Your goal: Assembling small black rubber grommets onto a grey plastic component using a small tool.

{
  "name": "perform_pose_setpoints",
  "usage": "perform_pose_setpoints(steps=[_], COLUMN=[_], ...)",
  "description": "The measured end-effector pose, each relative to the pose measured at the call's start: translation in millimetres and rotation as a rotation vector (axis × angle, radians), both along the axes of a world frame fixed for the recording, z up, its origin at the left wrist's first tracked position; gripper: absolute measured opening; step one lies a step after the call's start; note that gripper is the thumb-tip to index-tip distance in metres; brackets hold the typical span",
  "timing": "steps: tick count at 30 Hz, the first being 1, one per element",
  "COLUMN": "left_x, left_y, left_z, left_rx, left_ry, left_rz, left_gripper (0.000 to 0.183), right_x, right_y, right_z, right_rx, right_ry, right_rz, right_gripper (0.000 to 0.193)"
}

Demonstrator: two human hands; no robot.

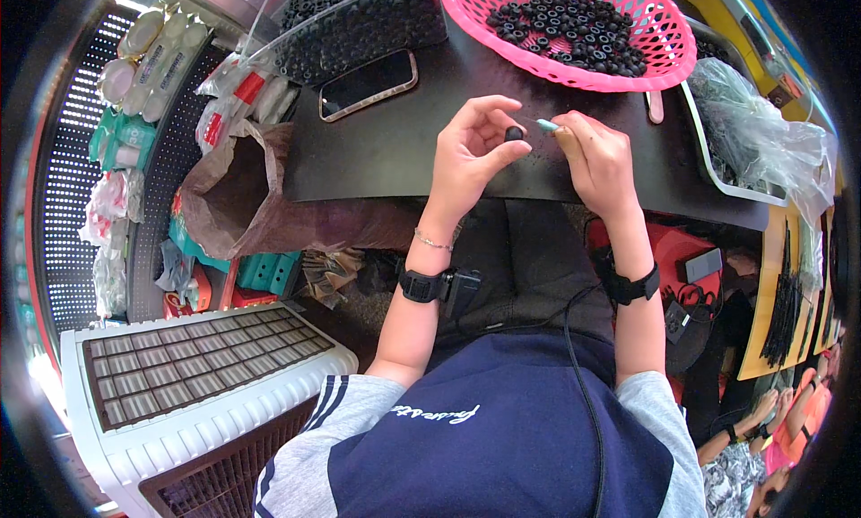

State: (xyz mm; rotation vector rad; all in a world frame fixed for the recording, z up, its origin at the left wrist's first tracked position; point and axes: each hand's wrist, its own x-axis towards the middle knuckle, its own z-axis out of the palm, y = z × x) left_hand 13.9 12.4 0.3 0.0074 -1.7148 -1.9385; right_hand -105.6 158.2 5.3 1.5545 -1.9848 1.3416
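On the near side of the basket [662,44], the left hand [466,155] pinches a black part [514,134] between thumb and fingers; the right hand [604,164] pinches a tool [546,124]. Working the part seems in hand; the next move likely calls for steady tip alignment.

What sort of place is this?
Probably a small workshop or assembly corner, possibly inside a shop: many small black parts in a pink basket on the dark table, and packaged goods against a perforated panel.
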Motion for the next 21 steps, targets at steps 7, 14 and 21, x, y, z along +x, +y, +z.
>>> perform_pose_setpoints(steps=[7, 14, 21], left_x=[-1.7, -1.7, -2.2], left_y=[-2.0, -2.4, -2.1], left_z=[-3.1, -4.2, -4.4], left_rx=[-0.068, -0.063, -0.037], left_ry=[-0.031, -0.032, -0.025], left_rz=[-0.044, -0.052, -0.053], left_gripper=[0.038, 0.034, 0.031], right_x=[-0.9, -3.3, -2.3], right_y=[-1.6, -2.8, -3.5], right_z=[-3.9, -7.8, -8.2], right_rx=[0.043, 0.048, 0.033], right_ry=[0.057, 0.116, 0.111], right_rz=[-0.076, -0.086, -0.067], right_gripper=[0.010, 0.013, 0.014])
